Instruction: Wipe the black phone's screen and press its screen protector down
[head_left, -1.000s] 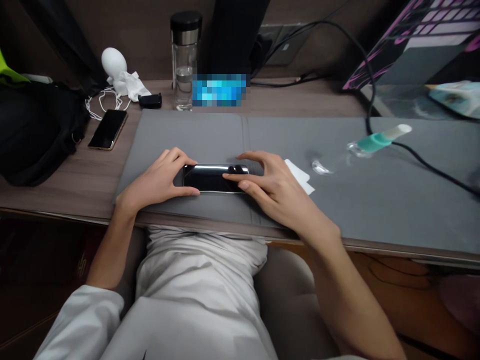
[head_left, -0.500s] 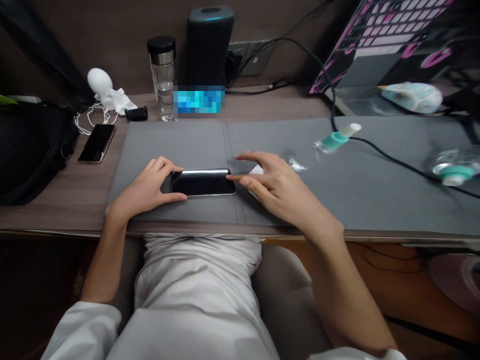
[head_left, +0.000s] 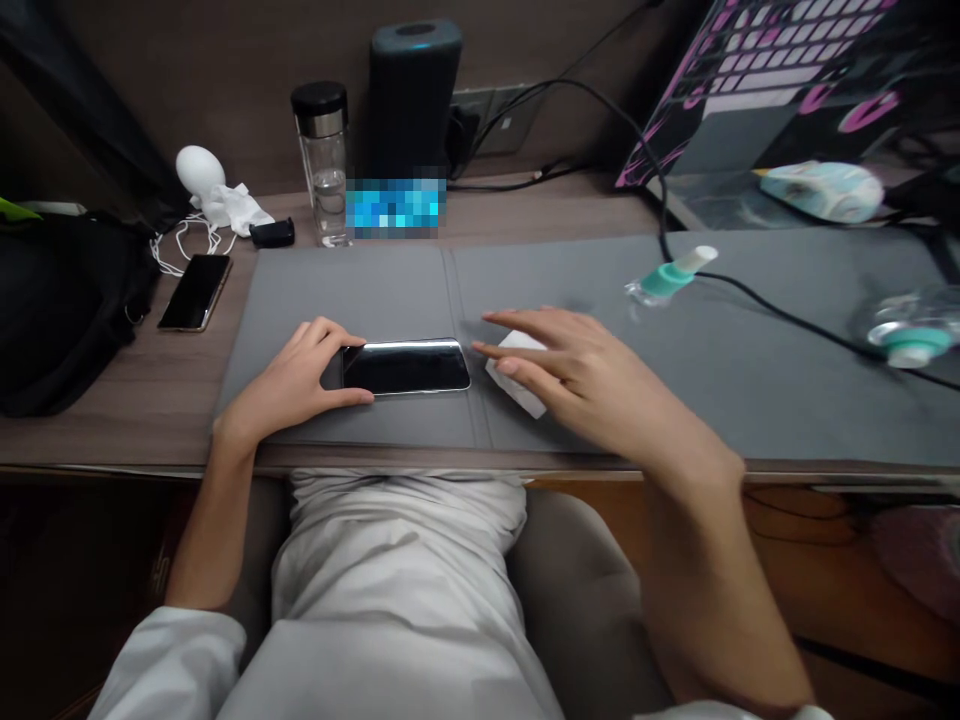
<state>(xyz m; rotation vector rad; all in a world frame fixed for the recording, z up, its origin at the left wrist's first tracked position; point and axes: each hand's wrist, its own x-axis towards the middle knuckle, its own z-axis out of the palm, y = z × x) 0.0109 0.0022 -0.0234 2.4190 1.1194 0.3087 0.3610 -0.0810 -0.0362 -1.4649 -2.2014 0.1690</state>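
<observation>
A wood-grain worktop (head_left: 112, 440) runs across the view, with a large grey desk mat (head_left: 772, 410) covering most of it. A black backpack (head_left: 60, 310) sits at the worktop's left end, and a dark cylindrical speaker (head_left: 411, 100) and a glass water bottle (head_left: 321, 160) stand along its back edge. A second smartphone (head_left: 195, 292) lies face up on the bare wood, left of the mat.

A black smartphone (head_left: 405, 367) lies flat near the mat's front edge, left of centre. The left hand (head_left: 292, 380) grips its left end, with the fingers (head_left: 352, 342) curled over the top edge and the thumb along the bottom edge. The right hand (head_left: 577, 385) is just right of the phone, not touching it, with its fingers (head_left: 525, 322) spread over a small white card (head_left: 525, 342). Whether they touch the card is hard to tell.
</observation>
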